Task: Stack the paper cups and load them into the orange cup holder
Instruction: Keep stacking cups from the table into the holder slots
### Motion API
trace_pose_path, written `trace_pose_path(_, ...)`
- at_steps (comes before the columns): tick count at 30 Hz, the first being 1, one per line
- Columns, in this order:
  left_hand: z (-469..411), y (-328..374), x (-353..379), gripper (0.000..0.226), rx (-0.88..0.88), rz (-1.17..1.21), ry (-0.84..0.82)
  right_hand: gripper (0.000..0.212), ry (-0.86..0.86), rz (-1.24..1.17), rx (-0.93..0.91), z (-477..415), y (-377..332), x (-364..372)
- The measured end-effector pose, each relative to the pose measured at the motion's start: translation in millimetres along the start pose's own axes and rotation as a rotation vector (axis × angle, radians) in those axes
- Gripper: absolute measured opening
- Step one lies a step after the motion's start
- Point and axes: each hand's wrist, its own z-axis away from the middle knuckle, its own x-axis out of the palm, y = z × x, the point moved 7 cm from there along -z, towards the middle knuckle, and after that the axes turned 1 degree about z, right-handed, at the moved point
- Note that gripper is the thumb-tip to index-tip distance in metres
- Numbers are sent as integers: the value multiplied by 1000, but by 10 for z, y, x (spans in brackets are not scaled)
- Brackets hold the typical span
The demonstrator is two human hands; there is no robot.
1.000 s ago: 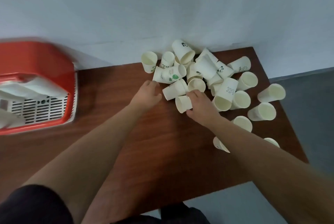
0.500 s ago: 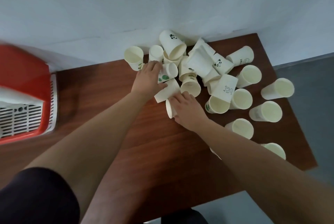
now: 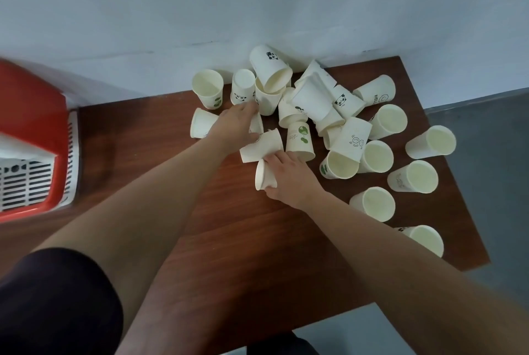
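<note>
Several white paper cups lie scattered in a pile [image 3: 315, 102] on the far right part of the brown table [image 3: 200, 225]. My right hand [image 3: 289, 180] grips one cup [image 3: 262, 174] lying on its side, rim facing left. My left hand [image 3: 236, 128] reaches into the pile and covers a cup [image 3: 256, 125], fingers curled over it; another cup [image 3: 200, 127] lies just left of that hand. A further cup [image 3: 262, 149] lies between both hands. The orange cup holder [image 3: 31, 137] stands at the left edge, blurred, with white cups inside.
A pale wall runs along the table's far edge. Loose cups [image 3: 412, 180] lie near the table's right edge, beyond which is grey floor [image 3: 492, 182]. Bare wood stretches between the holder and the pile.
My left hand has reached farther into the pile onto a cup. My right hand still holds its cup, now turned with the rim to the left. The camera view shifted.
</note>
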Motion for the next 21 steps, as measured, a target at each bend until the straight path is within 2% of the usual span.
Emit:
trace_pose_path(4, 223, -88, -70, 69, -16, -33, -3, 65, -11, -35, 17, 85, -13, 13)
trace_pose_path(6, 382, -173, -213, 72, -20, 56, 64, 65, 1, -101, 48, 130, -21, -2)
trace_pose_path(8, 578, -333, -441, 70, -118, 257, 173, 64, -3, -173, 69, 154, -74, -40)
trace_pose_path(11, 992, -701, -686, 59, -368, 552, 268, 68, -44, -307, 101, 159, -265, -129)
trace_pose_path(14, 1550, -997, -842, 42, -576, 828, 397, 72, -42, -602, 217, 129, -503, -230)
trace_pose_path(16, 1907, -1112, -830, 39, -671, 1028, 431, 67, -19, -762, 257, 73, -731, -290)
trace_pose_path(19, 2335, -1234, -796, 37, -665, 1335, 431, 59, -3, -890, 245, -37, -1174, -351)
trace_pose_path(21, 2565, -1350, -812, 48, -590, 1529, 392, 59, 5, -947, 233, -98, -1483, -368)
